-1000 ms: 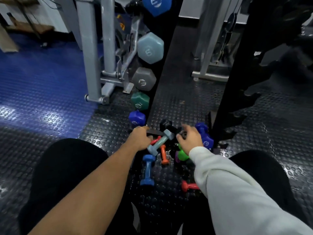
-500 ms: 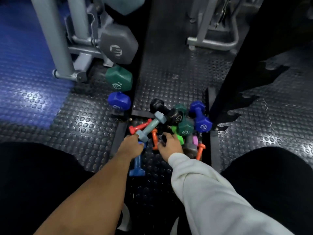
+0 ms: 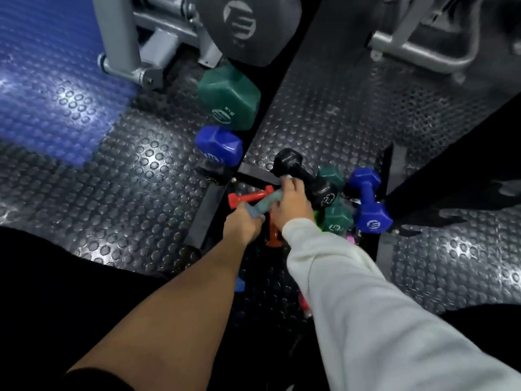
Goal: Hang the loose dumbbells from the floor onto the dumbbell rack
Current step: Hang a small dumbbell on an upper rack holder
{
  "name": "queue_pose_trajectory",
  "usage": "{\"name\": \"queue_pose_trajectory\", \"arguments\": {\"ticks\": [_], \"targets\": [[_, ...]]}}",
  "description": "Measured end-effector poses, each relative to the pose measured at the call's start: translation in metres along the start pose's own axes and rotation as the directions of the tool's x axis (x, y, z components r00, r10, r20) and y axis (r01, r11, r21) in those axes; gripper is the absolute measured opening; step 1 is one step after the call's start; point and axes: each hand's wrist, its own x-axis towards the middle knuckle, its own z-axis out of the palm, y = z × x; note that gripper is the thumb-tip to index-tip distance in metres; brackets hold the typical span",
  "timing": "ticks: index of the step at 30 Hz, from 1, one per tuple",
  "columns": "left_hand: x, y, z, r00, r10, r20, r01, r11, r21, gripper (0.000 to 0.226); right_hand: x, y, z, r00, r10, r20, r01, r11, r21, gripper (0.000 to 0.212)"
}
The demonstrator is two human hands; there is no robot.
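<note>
A heap of loose dumbbells lies on the floor between the rack's two black uprights. On top is a pale grey-blue dumbbell [image 3: 265, 201]. My left hand [image 3: 243, 224] grips its near end and my right hand [image 3: 293, 203] curls round its far end. Around it lie a red dumbbell [image 3: 246, 198], a black one [image 3: 306, 180], a green one [image 3: 337, 218], a blue one [image 3: 366, 203] and an orange one [image 3: 272, 235], partly hidden by my hands. On the rack's left upright [image 3: 270, 88] hang a grey [image 3: 245, 26], a green [image 3: 228, 97] and a blue dumbbell [image 3: 220, 145].
The rack's black right upright [image 3: 451, 136] rises at the right, its base bar [image 3: 204, 218] lies left of the heap. Grey machine frames [image 3: 121, 38] stand behind on studded rubber flooring, with blue matting [image 3: 42, 80] at the left. My knees frame the bottom of the view.
The view has moved closer and lower over the heap. My right hand moved up from the pile onto the grey-blue dumbbell's far end, while my left hand stays at its near end.
</note>
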Motion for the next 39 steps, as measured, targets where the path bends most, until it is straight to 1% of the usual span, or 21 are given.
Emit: {"name": "queue_pose_trajectory", "arguments": {"ticks": [4, 6, 10, 14, 17, 20, 23, 27, 29, 32, 34, 35, 37, 39], "targets": [[0.016, -0.002, 0.006, 0.998, -0.016, 0.064, 0.014, 0.999, 0.033, 0.071, 0.035, 0.000, -0.011, 0.989, 0.096, 0.113, -0.075, 0.980, -0.183, 0.045], [0.027, -0.007, 0.011, 0.997, -0.026, 0.079, 0.022, 0.999, 0.049, 0.074, 0.051, -0.002, -0.012, 0.978, 0.129, 0.163, -0.089, 0.969, -0.232, 0.044], [0.028, -0.007, 0.012, 0.998, -0.027, 0.048, 0.023, 0.997, 0.076, 0.059, 0.076, -0.011, -0.005, 0.972, 0.191, 0.134, -0.137, 0.932, -0.336, 0.036], [0.033, -0.005, 0.016, 0.999, -0.033, 0.010, 0.032, 0.996, 0.084, 0.044, 0.088, -0.015, 0.004, 0.955, 0.249, 0.160, -0.151, 0.875, -0.459, 0.040], [0.041, -0.007, 0.019, 0.998, -0.058, 0.015, 0.057, 0.997, 0.058, 0.038, 0.093, -0.016, 0.005, 0.955, 0.255, 0.152, -0.156, 0.866, -0.475, 0.041], [0.045, -0.007, 0.021, 0.996, -0.087, 0.021, 0.086, 0.995, 0.048, 0.038, 0.099, -0.009, 0.001, 0.962, 0.250, 0.113, -0.186, 0.897, -0.400, 0.038], [0.040, -0.004, 0.019, 0.996, -0.086, -0.010, 0.087, 0.996, 0.032, 0.039, 0.098, -0.005, -0.007, 0.959, 0.244, 0.142, -0.190, 0.930, -0.315, 0.041], [0.031, -0.005, 0.020, 0.994, -0.037, -0.105, 0.030, 0.998, -0.060, 0.035, 0.083, -0.002, -0.017, 0.977, 0.163, 0.137, -0.130, 0.965, -0.227, 0.049], [0.027, -0.003, 0.015, 0.986, -0.017, -0.166, 0.001, 0.996, -0.093, 0.036, 0.073, 0.001, -0.019, 0.984, 0.134, 0.114, -0.110, 0.975, -0.195, 0.052], [0.019, 0.003, 0.002, 0.966, 0.010, -0.259, -0.037, 0.995, -0.097, 0.040, 0.050, 0.005, -0.017, 0.990, 0.135, 0.034, -0.132, 0.988, -0.083, 0.045], [0.013, 0.005, -0.005, 0.961, 0.004, -0.276, -0.041, 0.990, -0.132, 0.039, 0.027, 0.006, -0.014, 0.986, 0.162, -0.025, -0.162, 0.986, 0.027, 0.037], [0.010, 0.004, -0.006, 0.960, 0.013, -0.279, -0.048, 0.992, -0.120, 0.039, 0.015, 0.006, -0.012, 0.982, 0.183, -0.048, -0.180, 0.982, 0.062, 0.034], [0.002, 0.002, -0.009, 0.959, 0.059, -0.276, -0.072, 0.997, -0.038, 0.038, -0.009, 0.007, -0.009, 0.964, 0.258, -0.072, -0.250, 0.963, 0.106, 0.033], [-0.006, -0.002, -0.012, 0.968, 0.105, -0.227, -0.100, 0.994, 0.032, 0.036, -0.032, 0.010, -0.006, 0.926, 0.373, -0.057, -0.357, 0.916, 0.184, 0.035]]}}
